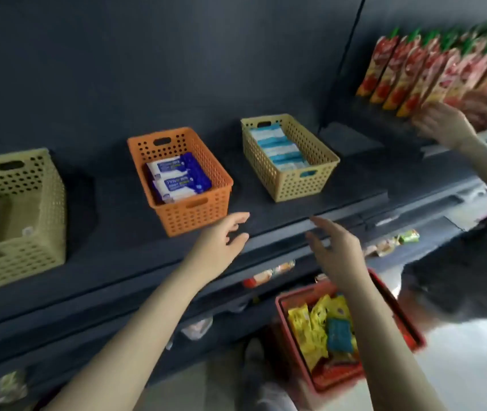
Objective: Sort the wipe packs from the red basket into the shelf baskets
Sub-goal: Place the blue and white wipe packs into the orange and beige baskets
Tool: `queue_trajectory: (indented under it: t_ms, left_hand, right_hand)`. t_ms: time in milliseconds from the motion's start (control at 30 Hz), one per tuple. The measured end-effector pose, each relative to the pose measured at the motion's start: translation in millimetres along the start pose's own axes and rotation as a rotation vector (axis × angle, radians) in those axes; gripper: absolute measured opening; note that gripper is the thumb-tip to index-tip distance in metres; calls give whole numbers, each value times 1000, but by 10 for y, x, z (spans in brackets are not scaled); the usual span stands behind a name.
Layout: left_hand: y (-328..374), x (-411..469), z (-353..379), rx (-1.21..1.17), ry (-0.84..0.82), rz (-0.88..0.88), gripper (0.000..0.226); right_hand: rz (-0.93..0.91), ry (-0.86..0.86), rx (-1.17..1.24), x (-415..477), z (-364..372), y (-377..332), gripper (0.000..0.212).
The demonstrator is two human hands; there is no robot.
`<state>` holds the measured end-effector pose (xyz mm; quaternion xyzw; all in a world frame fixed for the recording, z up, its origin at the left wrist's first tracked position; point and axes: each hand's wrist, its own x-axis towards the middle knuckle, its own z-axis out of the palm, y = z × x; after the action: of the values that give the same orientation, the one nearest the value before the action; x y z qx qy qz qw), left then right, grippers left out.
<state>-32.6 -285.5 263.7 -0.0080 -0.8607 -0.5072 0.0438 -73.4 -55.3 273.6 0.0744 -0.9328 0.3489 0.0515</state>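
Left hand, right hand: both wide, empty, before shelf edge. Red basket, 5 o'clock: yellow packs, one teal pack.

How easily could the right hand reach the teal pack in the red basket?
Probably yes, easily: the right hand is open and empty above the red basket, and the teal pack lies uncovered on top of the yellow packs.

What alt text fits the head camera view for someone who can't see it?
A person's open left hand and right hand hover at a dark shelf, holding nothing. On it, an orange basket holds blue-and-white wipe packs and a yellow basket holds pale blue packs. Below, a red basket holds yellow packs and one teal pack.
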Motion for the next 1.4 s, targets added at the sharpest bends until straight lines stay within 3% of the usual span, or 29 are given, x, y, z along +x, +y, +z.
queue_trajectory:
  t_ms: [167,367,600,900,1033,1167,1300,1400]
  left_hand:
    - [-540,-1144,528,-59,-129,-203,33]
    - [-833,-1743,1136,-103,-326,-329,31]
    - [-889,-1511,2089,-159,-382,-472,27]
    - [-1431,-785,3762,-108,-398,-704,27]
    - [-1853,-356,4482,-111,-399,-757,28]
    - [-2299,21,5198,-108,-332,-790,32]
    - [-2579,202,5727,-90,-352,-835,52]
    - [-2687,239,5935,-152,-320,-912,48]
  right_hand:
    - [230,-260,-54,-1448,313,488,36]
    - [425,-355,-32,-2255,337,1077,34]
    - [607,-349,-12,-2131,145,2096,31]
    - [695,-350,3,-1057,212,3913,31]
    - [666,-324,2,-429,571,4655,35]
    - [520,-354,-25,154,1054,5242,48]
    - [349,-265,-40,608,1361,5547,49]
    - [264,-201,-79,735,1490,5674,45]
